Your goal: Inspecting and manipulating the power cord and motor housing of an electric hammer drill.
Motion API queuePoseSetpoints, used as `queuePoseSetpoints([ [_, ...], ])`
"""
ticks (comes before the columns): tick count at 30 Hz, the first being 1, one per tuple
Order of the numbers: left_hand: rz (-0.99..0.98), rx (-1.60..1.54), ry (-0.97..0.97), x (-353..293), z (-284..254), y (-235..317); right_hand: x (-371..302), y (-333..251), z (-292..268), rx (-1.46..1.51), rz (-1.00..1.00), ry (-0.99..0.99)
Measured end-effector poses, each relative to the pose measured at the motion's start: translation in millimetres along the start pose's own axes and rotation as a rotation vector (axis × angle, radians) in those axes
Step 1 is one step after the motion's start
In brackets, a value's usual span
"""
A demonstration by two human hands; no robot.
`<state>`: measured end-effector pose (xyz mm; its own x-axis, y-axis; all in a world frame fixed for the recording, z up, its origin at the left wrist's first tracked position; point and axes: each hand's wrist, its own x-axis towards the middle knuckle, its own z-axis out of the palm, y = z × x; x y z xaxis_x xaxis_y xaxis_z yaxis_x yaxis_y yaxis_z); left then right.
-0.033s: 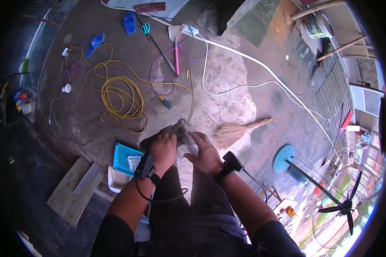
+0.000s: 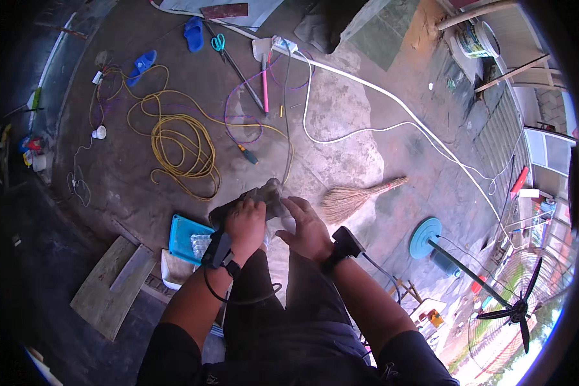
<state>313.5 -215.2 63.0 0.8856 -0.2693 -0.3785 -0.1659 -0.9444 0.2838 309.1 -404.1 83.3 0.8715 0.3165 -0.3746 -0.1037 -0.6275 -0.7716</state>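
A grey-brown, crumpled, cloth-like thing (image 2: pixel 271 193) is in front of my knees; its exact kind is unclear. My left hand (image 2: pixel 246 224) lies over it with the fingers curled down onto it, so part of it is hidden. Beside its right edge is my right hand (image 2: pixel 307 230), fingers stretched and thumb apart. The right fingertips come close to the thing, and whether they touch it I cannot tell. Each wrist wears a black device with a cable.
On the floor lie a coiled yellow hose or cable (image 2: pixel 185 154), a screwdriver (image 2: pixel 248 154), a straw broom (image 2: pixel 360 198), a pink-handled shovel (image 2: pixel 265 83) and blue slippers (image 2: pixel 141 66). A blue tray (image 2: pixel 185 238) and a wooden board (image 2: pixel 109 293) sit left; a stand fan (image 2: pixel 518 312) right.
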Motion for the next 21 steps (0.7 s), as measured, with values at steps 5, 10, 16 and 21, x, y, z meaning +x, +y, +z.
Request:
queuePoseSetpoints([
  [5,0.100,0.010,0.166,7.2,0.7,3.7,18.5,0.6,3.2,-0.069,0.009,0.006],
  [10,0.144,-0.067,0.128,11.7,-3.2,12.6,31.6,20.2,8.2,-0.217,-0.013,-0.182],
  [16,0.010,-0.234,-0.133,-5.8,16.4,-22.2,27.5,-0.4,1.6,-0.045,0.070,-0.171],
  [21,-0.328,-0.488,-0.063,-16.4,0.2,-51.9,8.8,16.0,-18.8,0.021,0.307,-0.198],
])
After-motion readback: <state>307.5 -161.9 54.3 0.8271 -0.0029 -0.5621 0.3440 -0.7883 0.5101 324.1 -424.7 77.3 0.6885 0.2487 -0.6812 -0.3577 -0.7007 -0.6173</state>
